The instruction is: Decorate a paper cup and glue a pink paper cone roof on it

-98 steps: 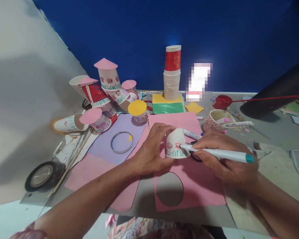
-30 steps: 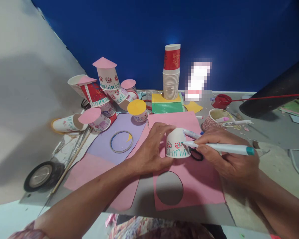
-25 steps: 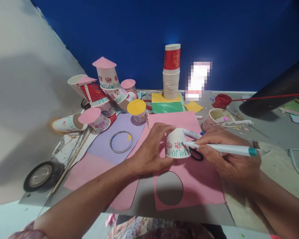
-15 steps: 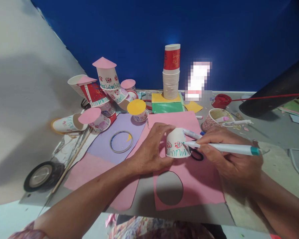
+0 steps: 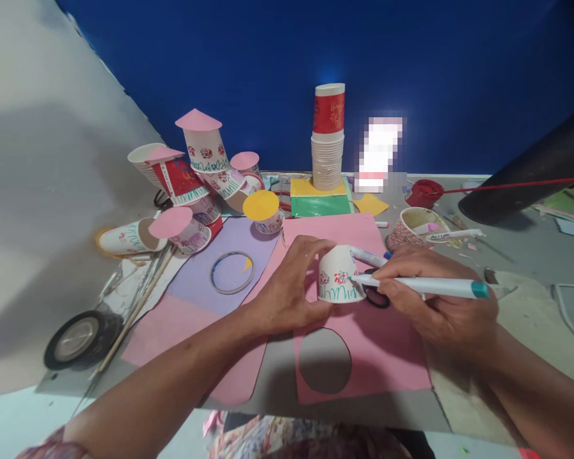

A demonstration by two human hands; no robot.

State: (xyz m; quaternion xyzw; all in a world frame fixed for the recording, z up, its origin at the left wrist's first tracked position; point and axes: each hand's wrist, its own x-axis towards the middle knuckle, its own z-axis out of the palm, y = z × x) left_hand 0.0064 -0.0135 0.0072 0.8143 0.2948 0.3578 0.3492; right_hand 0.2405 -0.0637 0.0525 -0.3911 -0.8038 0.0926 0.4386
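The left hand (image 5: pixel 289 287) is clamped around the left side of a white paper cup (image 5: pixel 337 261), its index finger bent over the upper edge and its thumb along the lower rim, most likely so that the thin wall does not turn or slide under a pen's light push. The cup is upside down, wide rim lowest, which appears to give it a broad footing and turn its decorated face toward the person; whether it rests fully on the pink paper sheet (image 5: pixel 387 357) or is lifted slightly, I cannot tell. The right hand (image 5: pixel 435 299) has a green felt-tip marker (image 5: pixel 437 286) pinched between thumb and fingers close to the nib, probably for fine control over small marks, while the green end points away to the right. The nib is at the right edge of the middle red flower, touching or only just off the wall. So the cup lies inside the curve of the left hand and to the left of the right hand's fingers, its front left bare between the two for drawing. A second marker (image 5: pixel 369 257) with a blue end lies behind the cup, and the dark scissors handle (image 5: pixel 377 298) is just to its right, partly under the right hand, both seemingly within easy reach.
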